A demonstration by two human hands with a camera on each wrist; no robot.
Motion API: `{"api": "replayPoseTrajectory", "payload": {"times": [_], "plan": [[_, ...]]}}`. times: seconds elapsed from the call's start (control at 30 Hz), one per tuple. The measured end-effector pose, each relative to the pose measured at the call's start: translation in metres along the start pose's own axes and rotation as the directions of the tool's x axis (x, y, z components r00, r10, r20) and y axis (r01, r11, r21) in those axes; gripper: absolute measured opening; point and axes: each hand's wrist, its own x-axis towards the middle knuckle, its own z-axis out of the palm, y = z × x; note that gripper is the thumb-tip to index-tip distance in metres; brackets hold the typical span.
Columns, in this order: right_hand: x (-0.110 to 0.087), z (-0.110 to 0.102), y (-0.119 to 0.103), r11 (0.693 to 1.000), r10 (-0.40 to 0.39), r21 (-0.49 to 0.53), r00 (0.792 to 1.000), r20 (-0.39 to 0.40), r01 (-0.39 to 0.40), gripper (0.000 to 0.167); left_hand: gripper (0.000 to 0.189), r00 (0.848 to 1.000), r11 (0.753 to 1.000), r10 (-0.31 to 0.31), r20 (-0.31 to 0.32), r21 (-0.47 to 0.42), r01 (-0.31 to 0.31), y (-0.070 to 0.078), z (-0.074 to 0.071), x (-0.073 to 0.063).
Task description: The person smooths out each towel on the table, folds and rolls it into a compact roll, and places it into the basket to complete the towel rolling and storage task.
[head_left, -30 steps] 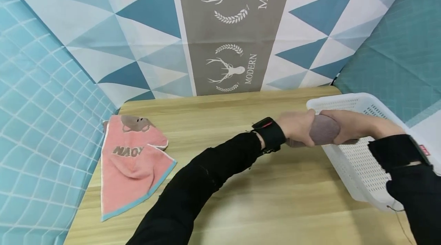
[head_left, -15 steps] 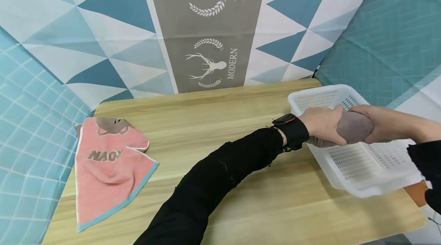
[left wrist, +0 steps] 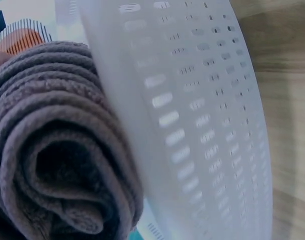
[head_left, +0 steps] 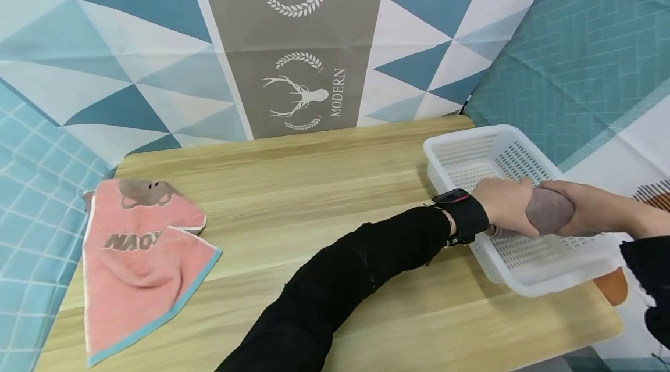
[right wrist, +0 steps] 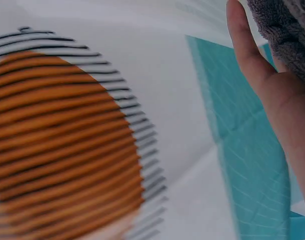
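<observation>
A rolled grey-brown towel (head_left: 548, 210) is held in both hands above the white perforated basket (head_left: 466, 151). My left hand (head_left: 503, 203) grips the roll from the left, and my right hand (head_left: 599, 206) grips it from the right. In the left wrist view the spiral end of the rolled towel (left wrist: 67, 145) shows its layers, close to the basket's wall (left wrist: 177, 120). Part of the right hand (right wrist: 272, 90) appears in the right wrist view with the thumb along the dark terry cloth. The towel's underside is hidden.
A pink towel (head_left: 141, 285) with a blue edge and grey lettering lies partly folded on the left of the wooden table (head_left: 293, 197). The basket sits at the table's right edge. Patterned cloth (head_left: 293, 40) lines the back and sides.
Both hands have carried the rolled towel rightward, from the basket's left rim to over its inside. The head view has turned right, so the pink towel appears further left.
</observation>
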Motion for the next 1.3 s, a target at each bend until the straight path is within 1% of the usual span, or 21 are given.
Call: {"api": "replayPoseTrajectory", "payload": {"times": [0.13, 0.23, 0.3, 0.33, 0.37, 0.4, 0.47, 0.5, 0.6, 0.67, 0.8, 0.9, 1.03, 1.1, 1.23, 1.3], "plan": [[-0.003, 0.007, 0.009, 1.0, -0.019, -0.016, 0.998, -0.064, 0.018, 0.078, 0.072, 1.0, 1.0, -0.001, -0.017, 0.008, 0.001, 0.005, 0.008, 0.009], [-0.002, 0.013, 0.016, 0.995, -0.081, -0.064, 0.989, -0.123, 0.074, 0.076, 0.075, 0.999, 1.0, -0.015, -0.032, 0.005, 0.015, 0.007, 0.015, 0.015], [-0.001, 0.017, 0.021, 0.99, -0.117, -0.094, 0.983, -0.139, 0.104, 0.074, 0.077, 0.999, 0.999, -0.032, -0.034, -0.007, 0.032, 0.008, 0.021, 0.019], [0.0, 0.019, 0.022, 0.988, -0.123, -0.117, 0.982, -0.146, 0.106, 0.074, 0.077, 0.999, 0.999, -0.042, -0.033, -0.015, 0.042, 0.009, 0.024, 0.021], [0.0, 0.022, 0.024, 0.986, -0.12, -0.127, 0.984, -0.134, 0.103, 0.073, 0.077, 0.998, 0.999, -0.051, -0.033, -0.021, 0.051, 0.009, 0.028, 0.023], [0.0, 0.024, 0.025, 0.987, -0.105, -0.132, 0.988, -0.117, 0.09, 0.074, 0.077, 0.998, 0.998, -0.061, -0.027, -0.025, 0.06, 0.009, 0.032, 0.025], [0.0, 0.027, 0.026, 0.991, -0.033, -0.133, 0.997, -0.065, 0.024, 0.076, 0.079, 0.997, 0.996, -0.079, -0.007, -0.033, 0.079, 0.009, 0.039, 0.03], [-0.001, 0.028, 0.027, 0.991, 0.0, -0.137, 0.999, -0.041, -0.005, 0.078, 0.076, 0.996, 0.995, -0.088, 0.001, -0.035, 0.088, 0.01, 0.042, 0.032], [-0.001, 0.031, 0.028, 0.986, 0.079, -0.144, 0.997, 0.004, -0.078, 0.082, 0.078, 0.993, 0.992, -0.116, 0.026, -0.044, 0.117, 0.011, 0.051, 0.038], [0.0, 0.034, 0.029, 0.983, 0.099, -0.157, 0.995, 0.015, -0.095, 0.083, 0.075, 0.991, 0.991, -0.125, 0.04, -0.047, 0.126, 0.012, 0.055, 0.041], [0.003, 0.044, 0.028, 0.981, 0.116, -0.161, 0.992, 0.051, -0.107, 0.084, 0.074, 0.987, 0.991, -0.126, 0.098, -0.033, 0.13, 0.014, 0.06, 0.038], [0.002, 0.053, 0.028, 0.982, 0.132, -0.144, 0.988, 0.078, -0.12, 0.085, 0.074, 0.978, 0.992, -0.121, 0.168, -0.008, 0.124, 0.016, 0.061, 0.034], [0.002, 0.062, 0.027, 0.983, 0.138, -0.136, 0.987, 0.088, -0.125, 0.087, 0.071, 0.968, 0.995, -0.104, 0.226, 0.028, 0.1, 0.017, 0.06, 0.028], [0.002, 0.064, 0.027, 0.982, 0.14, -0.137, 0.986, 0.089, -0.127, 0.088, 0.069, 0.969, 0.996, -0.093, 0.229, 0.022, 0.09, 0.016, 0.06, 0.026], [0.001, 0.061, 0.022, 0.98, 0.171, -0.12, 0.98, 0.105, -0.159, 0.093, 0.067, 0.967, 0.994, -0.107, 0.231, 0.014, 0.106, 0.014, 0.054, 0.021], [0.002, 0.056, 0.019, 0.978, 0.174, -0.134, 0.979, 0.104, -0.159, 0.095, 0.067, 0.966, 0.992, -0.124, 0.225, 0.02, 0.123, 0.013, 0.049, 0.02]]}}
